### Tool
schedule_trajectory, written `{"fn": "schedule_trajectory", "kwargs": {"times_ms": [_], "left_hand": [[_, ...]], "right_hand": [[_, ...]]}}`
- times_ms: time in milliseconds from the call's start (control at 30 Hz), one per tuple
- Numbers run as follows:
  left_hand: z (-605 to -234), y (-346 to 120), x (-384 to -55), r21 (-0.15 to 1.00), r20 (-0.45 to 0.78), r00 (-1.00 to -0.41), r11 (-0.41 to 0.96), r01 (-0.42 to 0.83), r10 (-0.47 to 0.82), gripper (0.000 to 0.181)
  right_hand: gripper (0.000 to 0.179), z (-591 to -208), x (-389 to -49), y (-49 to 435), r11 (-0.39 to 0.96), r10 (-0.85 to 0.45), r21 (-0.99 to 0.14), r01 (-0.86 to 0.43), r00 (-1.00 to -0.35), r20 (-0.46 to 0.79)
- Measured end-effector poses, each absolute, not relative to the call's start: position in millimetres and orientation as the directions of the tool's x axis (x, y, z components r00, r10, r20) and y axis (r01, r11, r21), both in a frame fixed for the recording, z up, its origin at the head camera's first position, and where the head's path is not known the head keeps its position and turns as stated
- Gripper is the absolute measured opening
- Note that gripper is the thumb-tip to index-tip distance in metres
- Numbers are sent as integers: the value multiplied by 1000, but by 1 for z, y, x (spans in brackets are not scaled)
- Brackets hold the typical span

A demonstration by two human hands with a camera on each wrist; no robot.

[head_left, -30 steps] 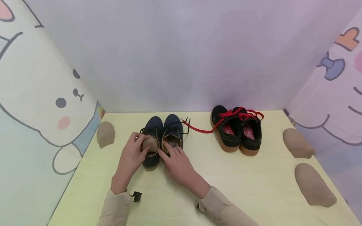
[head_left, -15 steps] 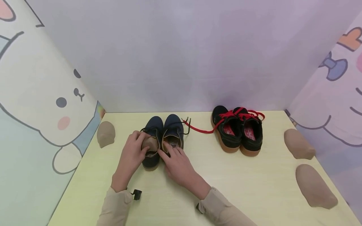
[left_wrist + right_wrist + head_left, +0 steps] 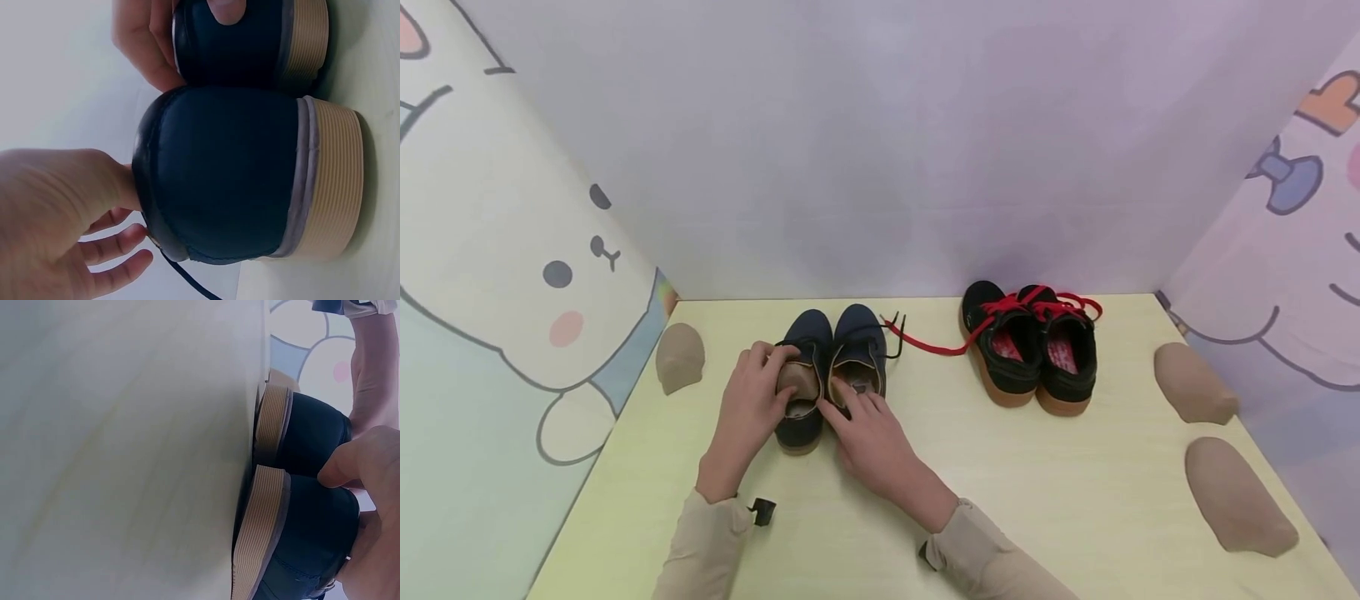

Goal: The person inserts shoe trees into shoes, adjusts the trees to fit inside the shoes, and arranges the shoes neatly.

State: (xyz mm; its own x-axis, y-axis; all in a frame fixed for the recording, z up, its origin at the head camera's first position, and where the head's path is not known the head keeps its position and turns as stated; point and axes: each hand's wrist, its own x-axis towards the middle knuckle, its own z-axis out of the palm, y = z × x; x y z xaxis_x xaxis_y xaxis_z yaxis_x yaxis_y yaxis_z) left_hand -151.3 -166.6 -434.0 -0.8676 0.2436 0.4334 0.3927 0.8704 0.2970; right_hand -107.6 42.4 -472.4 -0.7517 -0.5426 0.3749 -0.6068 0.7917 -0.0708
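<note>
Inside one shoe (image 3: 809,323), part-hidden beige insert (image 3: 801,379).

In the head view we lose the back of the right blue shoe (image 3: 859,328) behind the right hand (image 3: 874,435); below that shoe, both sleeves (image 3: 703,542) run past the bottom edge.

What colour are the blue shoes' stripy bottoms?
The ribbed soles of the dark blue shoes are light tan, clearest in the left wrist view.

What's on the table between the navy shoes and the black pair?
In the head view, a loose red lace trails from the black shoes toward the navy shoes, whose dark laces stick out near its tip; the rest is bare tabletop.
</note>
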Motion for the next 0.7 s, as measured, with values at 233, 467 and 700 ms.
{"fn": "schedule_trajectory", "kwargs": {"times_ms": [233,467,700], "left_hand": [[-436,-166,-159,240,430,-863,888,392,264,58],[-438,-167,-164,225,426,-861,889,398,277,50],[-439,-166,-168,222,432,-856,886,407,285,49]], "right_hand": [[51,-470,-107,43,792,-540,-81,-606,-756,370],[50,-472,-107,42,790,-541,-74,-609,-749,383],[49,-472,-108,42,794,-540,-69,-604,-752,379]]}}
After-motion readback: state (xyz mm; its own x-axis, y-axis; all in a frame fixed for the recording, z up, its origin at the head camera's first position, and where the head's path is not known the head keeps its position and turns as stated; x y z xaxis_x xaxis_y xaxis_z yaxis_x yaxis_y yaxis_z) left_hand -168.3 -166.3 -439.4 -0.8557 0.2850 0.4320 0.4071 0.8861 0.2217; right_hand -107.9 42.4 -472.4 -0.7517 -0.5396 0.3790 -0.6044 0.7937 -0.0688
